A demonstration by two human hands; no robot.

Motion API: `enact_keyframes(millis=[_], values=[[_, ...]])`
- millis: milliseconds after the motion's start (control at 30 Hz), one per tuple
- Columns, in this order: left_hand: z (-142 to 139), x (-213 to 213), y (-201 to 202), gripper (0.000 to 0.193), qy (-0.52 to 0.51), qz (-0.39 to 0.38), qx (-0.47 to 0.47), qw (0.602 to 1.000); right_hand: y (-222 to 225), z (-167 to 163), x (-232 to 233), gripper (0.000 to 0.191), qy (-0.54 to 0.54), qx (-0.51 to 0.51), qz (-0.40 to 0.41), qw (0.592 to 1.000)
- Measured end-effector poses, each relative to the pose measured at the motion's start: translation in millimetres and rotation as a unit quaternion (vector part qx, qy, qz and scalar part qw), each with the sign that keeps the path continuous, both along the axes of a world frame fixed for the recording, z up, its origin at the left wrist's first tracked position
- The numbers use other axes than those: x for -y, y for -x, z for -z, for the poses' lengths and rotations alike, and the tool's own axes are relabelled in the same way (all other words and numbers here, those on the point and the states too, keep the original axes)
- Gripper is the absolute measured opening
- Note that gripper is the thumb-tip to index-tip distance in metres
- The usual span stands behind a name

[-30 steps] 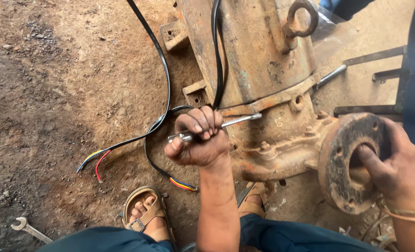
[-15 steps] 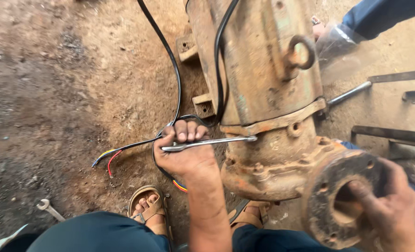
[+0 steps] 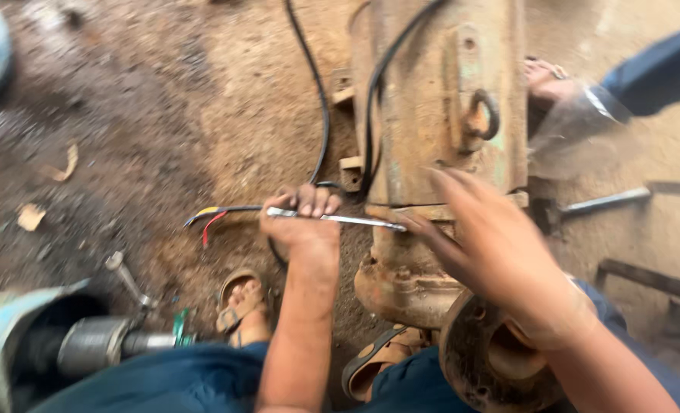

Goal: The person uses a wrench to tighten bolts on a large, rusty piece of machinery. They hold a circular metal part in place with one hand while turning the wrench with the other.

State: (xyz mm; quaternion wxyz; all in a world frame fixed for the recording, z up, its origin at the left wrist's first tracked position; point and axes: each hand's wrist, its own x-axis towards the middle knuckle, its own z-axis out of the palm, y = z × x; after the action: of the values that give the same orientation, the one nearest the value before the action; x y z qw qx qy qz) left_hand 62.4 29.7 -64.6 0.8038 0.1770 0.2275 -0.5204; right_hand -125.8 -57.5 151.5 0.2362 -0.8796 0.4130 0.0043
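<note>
The left hand (image 3: 302,218) is closed in a fist-like grip around a slim metal wrench (image 3: 332,219), which lies level with its far end at the flange seam of the rusty pump motor (image 3: 439,115) lying on the dirt floor (image 3: 164,115). 1 second ago the right hand (image 3: 501,252) gripped the round end flange (image 3: 493,359); it has since let go and now hovers, blurred, fingers spread, over the seam beside the wrench tip, holding nothing. That suggests the work is shifting to the joint itself, with both hands at 1 spot. A black cable (image 3: 317,99) runs beside the motor, and another person's foot (image 3: 546,76) rests beyond it.
</note>
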Motion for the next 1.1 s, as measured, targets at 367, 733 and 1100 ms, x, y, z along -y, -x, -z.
enact_keyframes(millis=[367,733,1100], values=[[25,-30,-1,0.03,-0.231,0.016,0.264,0.936,-154,127,-9,0.069,-0.444,-0.047,-0.002,0.895],[-28,-78,152,0.049,-0.345,0.281,0.656,0.61,-163,144,0,0.039,-0.527,-0.091,0.02,0.845],[-54,-39,137,0.014,-0.343,0.148,0.461,0.805,-147,158,-37,0.053,-0.495,-0.074,-0.254,0.828]])
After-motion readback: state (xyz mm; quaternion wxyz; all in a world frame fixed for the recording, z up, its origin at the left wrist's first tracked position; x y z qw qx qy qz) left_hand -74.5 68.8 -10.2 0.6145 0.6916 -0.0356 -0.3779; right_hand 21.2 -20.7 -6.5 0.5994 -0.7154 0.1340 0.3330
